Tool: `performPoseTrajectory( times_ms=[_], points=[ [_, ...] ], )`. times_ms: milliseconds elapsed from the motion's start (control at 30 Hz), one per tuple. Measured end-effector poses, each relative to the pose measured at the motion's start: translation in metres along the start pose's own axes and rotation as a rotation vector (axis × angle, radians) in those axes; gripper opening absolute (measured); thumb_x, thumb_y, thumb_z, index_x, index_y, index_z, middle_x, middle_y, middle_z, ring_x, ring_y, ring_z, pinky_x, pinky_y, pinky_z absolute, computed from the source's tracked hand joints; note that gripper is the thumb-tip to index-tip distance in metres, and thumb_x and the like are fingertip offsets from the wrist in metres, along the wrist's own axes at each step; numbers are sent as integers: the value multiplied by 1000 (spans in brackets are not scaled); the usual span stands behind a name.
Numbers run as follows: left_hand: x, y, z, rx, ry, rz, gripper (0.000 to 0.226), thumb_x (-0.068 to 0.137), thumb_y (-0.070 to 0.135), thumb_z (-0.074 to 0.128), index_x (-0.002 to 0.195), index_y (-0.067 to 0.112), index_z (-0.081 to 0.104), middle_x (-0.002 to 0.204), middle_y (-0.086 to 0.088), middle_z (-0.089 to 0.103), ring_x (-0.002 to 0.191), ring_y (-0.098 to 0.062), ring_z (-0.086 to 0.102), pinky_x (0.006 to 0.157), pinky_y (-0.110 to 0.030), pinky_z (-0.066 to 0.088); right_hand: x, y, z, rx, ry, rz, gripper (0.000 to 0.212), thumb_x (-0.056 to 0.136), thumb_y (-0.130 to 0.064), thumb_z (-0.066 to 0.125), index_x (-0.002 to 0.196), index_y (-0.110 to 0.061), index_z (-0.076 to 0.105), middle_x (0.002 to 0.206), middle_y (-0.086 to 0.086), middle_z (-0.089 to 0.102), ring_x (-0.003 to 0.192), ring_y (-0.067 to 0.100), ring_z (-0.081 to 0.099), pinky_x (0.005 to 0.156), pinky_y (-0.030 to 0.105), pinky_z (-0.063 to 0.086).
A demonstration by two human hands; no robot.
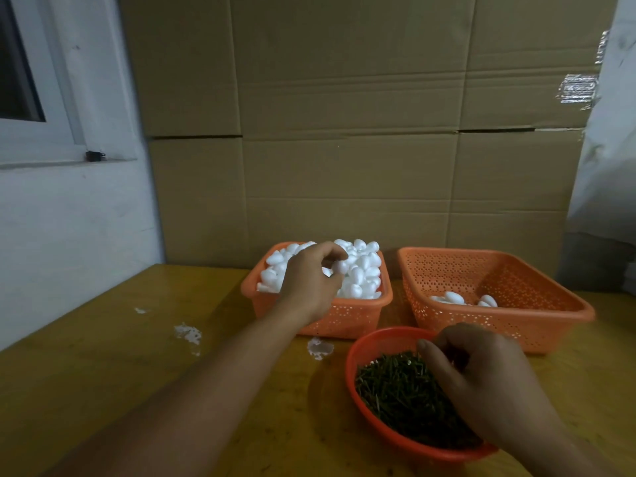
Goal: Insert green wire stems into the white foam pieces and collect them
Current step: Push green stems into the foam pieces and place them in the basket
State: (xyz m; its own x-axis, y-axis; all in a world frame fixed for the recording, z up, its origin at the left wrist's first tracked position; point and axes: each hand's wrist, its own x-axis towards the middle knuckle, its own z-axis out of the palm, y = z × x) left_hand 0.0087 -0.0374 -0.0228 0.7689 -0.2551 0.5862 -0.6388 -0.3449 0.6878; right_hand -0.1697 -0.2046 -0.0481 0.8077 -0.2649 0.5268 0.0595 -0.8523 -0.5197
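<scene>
The left hand (pixel 308 280) reaches over the rectangular perforated orange plastic basket (pixel 344 316), which is heaped with white egg-shaped foam pieces (pixel 364 273). Thumb and fingers curl round a single foam piece (pixel 339 266), pinching it just above the heap; the rest of the pile lies directly beneath and beyond the grip. The right hand (pixel 481 383) hangs with curled fingers over the round red-orange plastic bowl (pixel 358 352) filled with short green wire stems (pixel 395 394), its fingertips down among the stems; whether a stem is actually pinched cannot be told, since the fingertips are hidden by the hand itself. Beyond the right hand stands a larger perforated orange plastic basket (pixel 499 270), holding only a few white foam pieces (pixel 454 297), apparently the collecting basket, though no stems are discernible on them. All three containers rest on a yellowish wooden table (pixel 137 373), with brown cardboard boxes (pixel 344 132) stacked behind.

The step in hand appears to be the paired pickup: one foam piece and one stem. To do it well, the left hand should isolate a single piece and hold it lightly, as foam probably dents under pressure, and turn one end toward the right hand. The right hand should draw out one stem only, gripped near its tip to limit bending, and push it straight along the piece's long axis.
</scene>
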Motion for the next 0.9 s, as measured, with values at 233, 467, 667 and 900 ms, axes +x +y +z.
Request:
performPoseTrajectory(
  times_ms=[233,467,667,900],
  points=[
    [-51,22,4,-211,-105,51,17,96,11,66,105,25,69,101,14,71,97,-3,67,83,-27,56,-1,-1,-1,-49,-47,-6,17,84,-35,74,68,-32,67,70,-16,62,63,5,60,62,39,55],
    [-86,30,6,-311,-227,62,25,102,10,54,116,31,59,98,2,67,93,-19,67,82,-44,58,-1,-3,-5,-308,-162,-68,12,89,-46,66,92,-38,74,84,-18,60,72,4,60,64,31,56],
    [-89,29,6,-595,-323,-120,30,89,13,67,112,31,71,100,-5,71,90,-17,69,79,-29,57,0,-7,-6,-449,-373,-24,37,91,-63,52,84,-29,65,74,-9,64,70,6,62,69,32,58],
    [-91,27,7,-601,-368,-118,28,86,27,70,111,39,70,85,5,67,77,-11,61,72,-27,52,2,-12,2,-463,-575,19,35,81,-63,64,92,-30,68,84,-11,66,80,6,64,73,31,57]
  ],
)
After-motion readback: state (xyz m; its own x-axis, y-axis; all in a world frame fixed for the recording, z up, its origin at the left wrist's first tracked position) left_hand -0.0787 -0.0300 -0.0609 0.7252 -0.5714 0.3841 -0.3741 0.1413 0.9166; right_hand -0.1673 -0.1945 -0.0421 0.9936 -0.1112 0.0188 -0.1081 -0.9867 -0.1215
